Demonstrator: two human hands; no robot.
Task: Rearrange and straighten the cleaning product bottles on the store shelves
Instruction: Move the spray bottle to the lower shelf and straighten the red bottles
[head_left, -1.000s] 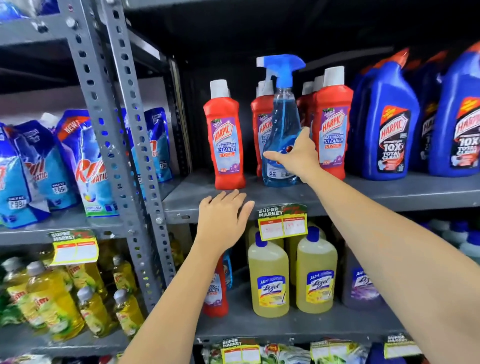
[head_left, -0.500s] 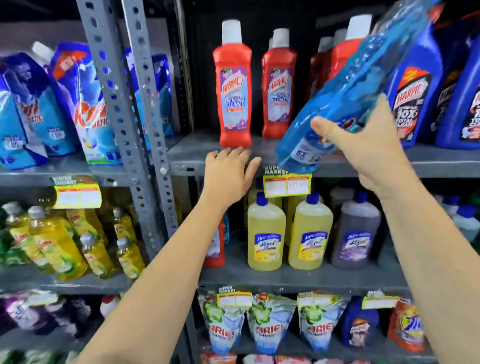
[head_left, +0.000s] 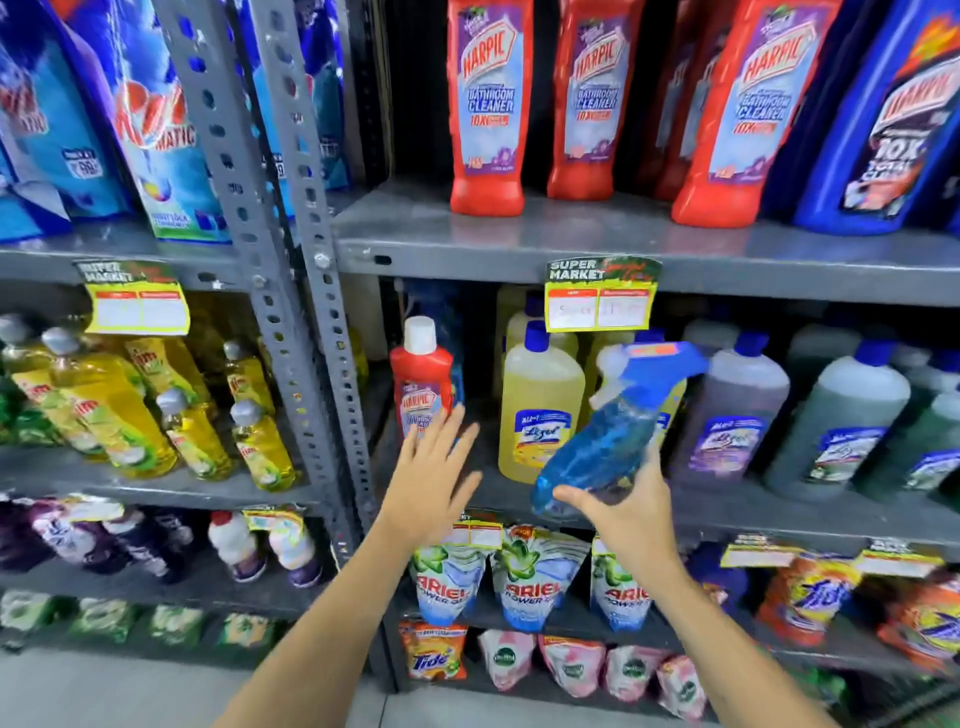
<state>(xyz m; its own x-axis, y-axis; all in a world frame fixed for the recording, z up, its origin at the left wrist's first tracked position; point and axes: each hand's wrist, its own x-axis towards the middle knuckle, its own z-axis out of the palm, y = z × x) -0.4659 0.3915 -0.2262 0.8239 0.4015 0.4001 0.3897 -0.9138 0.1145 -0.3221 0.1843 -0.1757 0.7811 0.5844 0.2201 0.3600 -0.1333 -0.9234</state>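
Observation:
My right hand (head_left: 626, 512) grips the base of a blue spray bottle (head_left: 613, 436), tilted with its blue trigger head up and to the right, in front of the middle shelf (head_left: 779, 512). My left hand (head_left: 434, 475) is open, fingers spread, just in front of a small red Harpic bottle (head_left: 422, 382) that stands at the left end of that shelf. Beside it stand yellow Lizol bottles (head_left: 540, 410), then purple and grey-green ones (head_left: 732, 415). Red Harpic bathroom cleaner bottles (head_left: 488, 104) and a blue Harpic bottle (head_left: 893, 119) line the upper shelf (head_left: 571, 244).
A perforated grey upright (head_left: 306, 291) separates this bay from the left one, which holds blue detergent pouches (head_left: 150, 124) and yellow dish-liquid bottles (head_left: 114, 415). Price tags (head_left: 600, 296) hang from the shelf edges. Ariel pouches (head_left: 527, 582) and Tide packs (head_left: 434, 657) fill the lower shelves.
My right hand brought the spray bottle down from the upper shelf to the middle shelf level. My left hand left the upper shelf edge and dropped in front of the small red Harpic bottle.

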